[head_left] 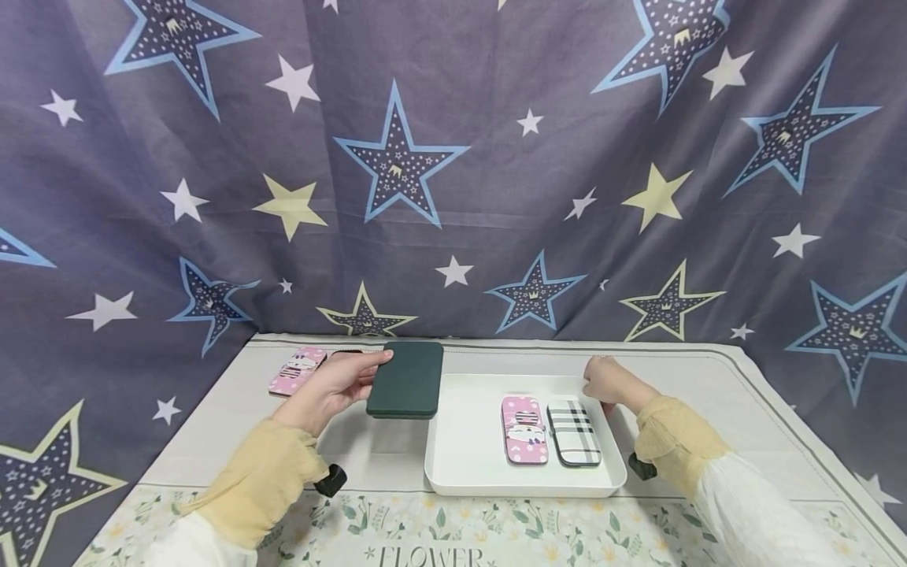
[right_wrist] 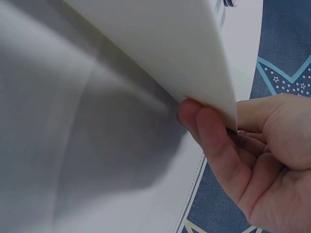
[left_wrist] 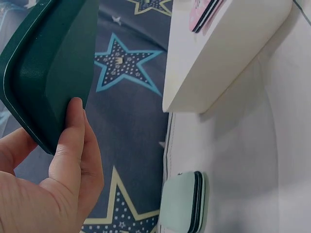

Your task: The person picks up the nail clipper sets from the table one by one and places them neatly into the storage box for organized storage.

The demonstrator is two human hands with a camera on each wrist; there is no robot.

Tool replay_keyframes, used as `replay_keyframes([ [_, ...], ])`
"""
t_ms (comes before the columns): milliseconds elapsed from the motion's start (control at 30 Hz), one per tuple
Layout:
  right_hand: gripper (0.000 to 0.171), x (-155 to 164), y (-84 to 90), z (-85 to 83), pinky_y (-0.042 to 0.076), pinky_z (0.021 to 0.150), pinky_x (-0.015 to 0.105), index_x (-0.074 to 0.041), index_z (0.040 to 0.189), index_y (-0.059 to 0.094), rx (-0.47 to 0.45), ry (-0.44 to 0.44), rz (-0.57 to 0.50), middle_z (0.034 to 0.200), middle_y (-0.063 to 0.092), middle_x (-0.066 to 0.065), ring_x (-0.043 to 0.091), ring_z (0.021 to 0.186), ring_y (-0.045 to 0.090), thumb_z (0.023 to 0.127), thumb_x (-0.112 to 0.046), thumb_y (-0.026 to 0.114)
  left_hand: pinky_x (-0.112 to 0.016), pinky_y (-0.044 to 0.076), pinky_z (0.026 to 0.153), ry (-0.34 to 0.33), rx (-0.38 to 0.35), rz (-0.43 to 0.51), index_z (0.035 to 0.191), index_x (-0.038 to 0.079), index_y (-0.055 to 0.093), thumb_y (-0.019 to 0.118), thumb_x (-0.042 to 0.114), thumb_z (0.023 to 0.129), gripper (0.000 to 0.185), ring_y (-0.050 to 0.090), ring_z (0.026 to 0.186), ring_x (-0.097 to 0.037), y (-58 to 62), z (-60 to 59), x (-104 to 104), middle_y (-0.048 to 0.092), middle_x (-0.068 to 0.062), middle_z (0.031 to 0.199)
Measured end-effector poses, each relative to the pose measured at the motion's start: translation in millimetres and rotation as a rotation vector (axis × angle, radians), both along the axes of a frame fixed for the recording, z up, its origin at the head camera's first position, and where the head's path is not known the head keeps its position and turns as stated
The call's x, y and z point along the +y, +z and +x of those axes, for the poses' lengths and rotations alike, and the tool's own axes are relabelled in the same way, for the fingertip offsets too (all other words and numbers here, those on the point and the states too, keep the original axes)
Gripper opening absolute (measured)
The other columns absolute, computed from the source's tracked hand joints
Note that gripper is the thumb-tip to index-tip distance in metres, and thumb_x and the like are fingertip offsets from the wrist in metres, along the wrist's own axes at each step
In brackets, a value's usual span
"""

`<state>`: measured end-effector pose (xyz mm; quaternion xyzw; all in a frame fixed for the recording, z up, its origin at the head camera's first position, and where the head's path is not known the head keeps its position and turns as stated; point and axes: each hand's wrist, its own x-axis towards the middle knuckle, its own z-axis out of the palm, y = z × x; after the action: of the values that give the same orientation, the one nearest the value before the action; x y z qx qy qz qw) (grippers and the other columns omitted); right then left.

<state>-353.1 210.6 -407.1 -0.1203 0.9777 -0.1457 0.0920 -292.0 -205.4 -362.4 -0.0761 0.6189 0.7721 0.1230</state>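
Green and matte, a rectangular dark case point(head_left: 405, 378) hangs in the air in the left hand point(head_left: 338, 383), fingers and thumb curled round its near edge, just left of the far-left corner of the shallow white plastic tray point(head_left: 460, 441). The right hand point(head_left: 608, 379) pinches the tray's far-right rim, fingers under and thumb above. Two flat cases already lie side by side in the tray, a pink cartoon-printed one point(head_left: 524, 429) and a white plaid one point(head_left: 573, 432); the green case seems next to go in, and another pink case point(head_left: 298, 370) waits on the pale tablecloth point(head_left: 708, 394) at far left, so I judge the sorting roughly half done. Only the left wrist view shows a pale mint case with a dark seam point(left_wrist: 184, 206) lying on the cloth near the tray; only the right wrist view shows the fingers point(right_wrist: 214, 141) tucked beneath the rim.
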Motion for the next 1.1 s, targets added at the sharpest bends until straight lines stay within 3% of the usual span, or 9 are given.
replay_keyframes([
  [233,0.018,-1,1.8,0.6,0.053,0.045,0.024,0.012,0.094,0.066,-0.018,-0.02,-0.025,0.056,0.061,0.008,0.014,0.043,0.061,0.083,0.002,0.055,-0.026,0.058,0.062,0.011,0.003,-0.01,0.085,0.002,0.064,0.065,0.004,0.087,0.003,0.068,0.064,-0.013,-7.1,-5.1,21,0.069,-0.005,0.072],
  [500,0.021,-2,7.2,4.6,0.053,0.045,0.023,0.016,0.096,0.064,-0.039,-0.016,-0.033,0.056,0.061,0.009,0.012,0.042,0.061,0.082,0.003,0.053,-0.024,0.058,0.064,-0.027,0.003,-0.03,0.09,-0.003,0.062,0.062,0.005,0.089,0.008,0.067,0.065,-0.013,-18.1,-10.5,44,0.068,-0.006,0.073],
  [733,0.024,-2,4.1,1.6,0.054,0.046,0.025,0.017,0.1,0.062,-0.027,-0.018,-0.031,0.061,0.064,0.013,0.014,0.043,0.062,0.083,0.003,0.054,-0.025,0.058,0.066,-0.05,0.026,-0.125,0.107,-0.013,0.058,0.063,0.009,0.09,0.028,0.067,0.068,-0.013,-25.6,-12.3,64,0.067,-0.006,0.076],
  [1100,0.025,0,0.5,-0.6,0.053,0.046,0.024,0.017,0.103,0.062,-0.022,-0.018,-0.018,0.064,0.065,0.014,0.014,0.044,0.061,0.084,0.002,0.055,-0.026,0.058,0.064,-0.037,0.037,-0.311,0.118,-0.012,0.056,0.067,0.016,0.088,0.042,0.065,0.065,-0.011,-32.7,-11.4,86,0.067,-0.009,0.084],
])
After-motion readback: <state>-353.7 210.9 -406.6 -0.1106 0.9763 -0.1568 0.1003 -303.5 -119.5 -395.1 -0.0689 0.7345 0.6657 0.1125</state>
